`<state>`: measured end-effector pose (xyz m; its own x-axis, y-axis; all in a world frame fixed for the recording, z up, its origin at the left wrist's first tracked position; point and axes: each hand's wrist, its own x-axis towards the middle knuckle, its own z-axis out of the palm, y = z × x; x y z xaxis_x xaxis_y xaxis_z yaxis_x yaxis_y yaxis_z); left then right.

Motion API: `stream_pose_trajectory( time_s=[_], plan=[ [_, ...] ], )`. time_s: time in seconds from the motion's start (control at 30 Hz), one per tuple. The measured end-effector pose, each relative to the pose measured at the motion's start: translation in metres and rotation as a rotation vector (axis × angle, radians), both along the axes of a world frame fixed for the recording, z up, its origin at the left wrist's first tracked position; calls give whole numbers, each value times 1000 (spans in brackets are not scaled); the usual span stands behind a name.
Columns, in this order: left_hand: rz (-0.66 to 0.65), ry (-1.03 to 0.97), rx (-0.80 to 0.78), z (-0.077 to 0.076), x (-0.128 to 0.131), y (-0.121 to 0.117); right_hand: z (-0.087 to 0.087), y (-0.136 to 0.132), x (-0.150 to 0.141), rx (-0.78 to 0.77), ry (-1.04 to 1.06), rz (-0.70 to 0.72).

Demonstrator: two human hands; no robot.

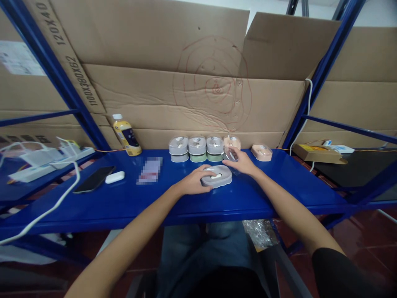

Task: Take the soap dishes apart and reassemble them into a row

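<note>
A grey oval box [221, 179] with a small white piece on its lid lies on the blue table near its front edge. My left hand [198, 181] grips its left side, the fingers behind and the thumb in front. Just behind the box's right end, my right hand [240, 161] is closed on a piece of clear plastic [230, 155], which may be a cover or a wrapper; its full shape is partly hidden by the fingers. Stacked grey-topped boxes [197, 145] stand in a row behind, with a peach box [232, 142] at the row's right end.
Another peach box [262, 152] sits apart to the right. On the left are a yellow bottle [127, 135], a blurred-out packet [149, 170], a white earbud case [115, 177], a black phone [94, 179] and power strips [51, 163]. Cardboard [139, 95] lines the back.
</note>
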<state>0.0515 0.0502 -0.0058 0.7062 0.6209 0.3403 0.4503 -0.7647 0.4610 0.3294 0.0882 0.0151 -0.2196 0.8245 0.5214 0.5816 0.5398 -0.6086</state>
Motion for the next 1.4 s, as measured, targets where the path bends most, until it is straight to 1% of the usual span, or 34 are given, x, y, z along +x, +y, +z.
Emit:
stream_pose_trajectory(
  time_s=[0.1, 0.23, 0.3, 0.43, 0.6, 0.67, 0.77, 0.83, 0.9, 1.03, 1.17, 1.27, 1.4],
  plan=[
    [32, 10, 12, -2, -1, 1, -9, 6, 8, -25, 39, -26],
    [135, 36, 19, -5, 1, 3, -8, 6, 11, 2, 64, -66],
    [140, 22, 18, -6, 1, 4, -7, 4, 10, 15, 54, -69],
    [109, -19, 30, -5, 0, 4, -8, 3, 11, 37, 12, -73],
    [165, -71, 32, 1, -4, 7, -8, 6, 13, 41, 43, -74],
    [218, -149, 62, 2, -7, 11, -6, 5, 14, 33, 56, -86],
    [350, -259, 104, 2, -12, 16, -2, 4, 14, 28, 83, -94],
    [395, -263, 114, 3, -14, 17, 0, 3, 15, 28, 111, -76],
    [350, -207, 115, 3, -14, 14, 0, 3, 15, 13, 139, -53],
    [182, -57, 101, 4, -8, 3, 0, 3, 16, 10, 185, -16],
    [111, -14, 105, 2, -2, -2, 3, -4, 14, -7, 118, 96],
    [112, -20, 78, -1, 0, -1, 2, -11, 8, 26, 5, 208],
    [180, -71, -9, -7, 2, 5, 0, -14, -5, 112, -146, 341]
  ],
)
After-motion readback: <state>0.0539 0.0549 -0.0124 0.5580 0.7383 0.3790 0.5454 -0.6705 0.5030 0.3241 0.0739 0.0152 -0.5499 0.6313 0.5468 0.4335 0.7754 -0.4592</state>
